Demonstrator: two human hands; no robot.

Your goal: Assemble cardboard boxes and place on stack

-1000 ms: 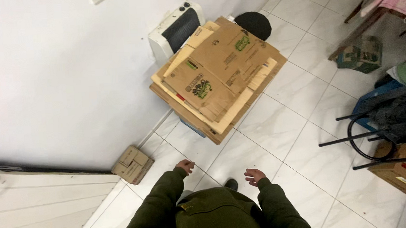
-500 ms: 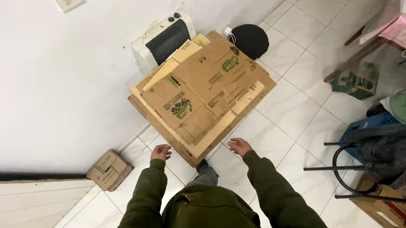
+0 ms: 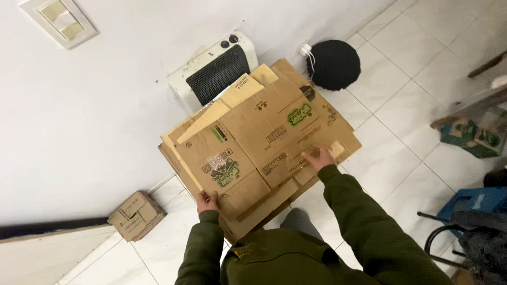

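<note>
Evidently flattened cardboard stack [image 3: 260,154] sits on floor by white heater [image 3: 214,74]. Left hand [image 3: 207,201] grips near edge; right hand [image 3: 318,158] rests flat on top. Light, stiff, loose sheets likely slide; best clamped at opposite edges.

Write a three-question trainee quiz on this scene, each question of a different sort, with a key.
1. True or false: the left hand grips the near edge of the stack of flattened cardboard boxes.
2. Where does the right hand lie? A) flat on top of the stack B) on the black round object C) on the blue crate
3. Fill in: behind the stack, against the wall, stands a white ____.

Key: 1 true; 2 A; 3 heater.
</note>
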